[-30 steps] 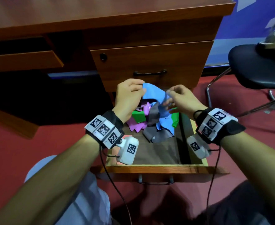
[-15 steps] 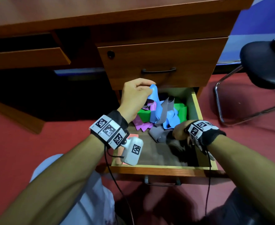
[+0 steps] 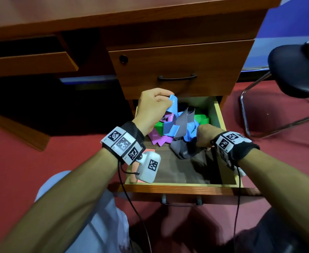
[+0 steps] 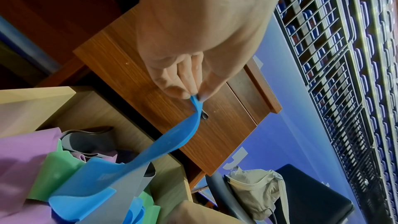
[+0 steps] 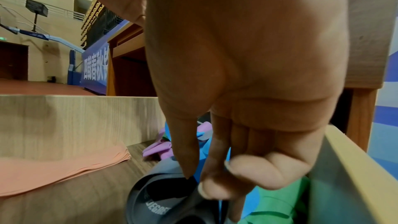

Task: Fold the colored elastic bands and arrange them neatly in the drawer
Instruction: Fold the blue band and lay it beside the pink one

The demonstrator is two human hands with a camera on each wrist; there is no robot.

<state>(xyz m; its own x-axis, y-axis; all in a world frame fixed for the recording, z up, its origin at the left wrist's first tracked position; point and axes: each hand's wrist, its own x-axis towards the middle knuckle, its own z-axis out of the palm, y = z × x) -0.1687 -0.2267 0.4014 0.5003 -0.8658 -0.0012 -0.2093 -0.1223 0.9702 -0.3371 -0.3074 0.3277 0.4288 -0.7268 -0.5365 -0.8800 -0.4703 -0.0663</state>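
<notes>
The open wooden drawer (image 3: 183,186) holds a tangled pile of elastic bands: blue (image 3: 173,110), grey (image 3: 183,150), green (image 3: 202,119) and purple (image 3: 159,139). My left hand (image 3: 165,99) is above the pile's back left and pinches one end of the blue band (image 4: 172,142) between thumb and fingertips (image 4: 194,95), so it hangs up out of the tangle. My right hand (image 3: 200,136) is sunk into the pile's right side. Its fingers (image 5: 237,176) curl round a lower stretch of the blue band, thumb tip against the grey band (image 5: 155,207). A folded orange band (image 5: 53,175) lies flat at the drawer's left.
A shut drawer with a black handle (image 3: 177,77) sits directly above the open one. A black chair (image 3: 296,70) stands to the right on the red floor. The desk's left drawer (image 3: 31,63) juts out. The drawer's front half shows bare wood (image 3: 177,172).
My right hand let go of the blue band's raised part, dropped into the drawer by the grey band, then shifted to the pile's right side. My left hand kept its pinch on the blue end.
</notes>
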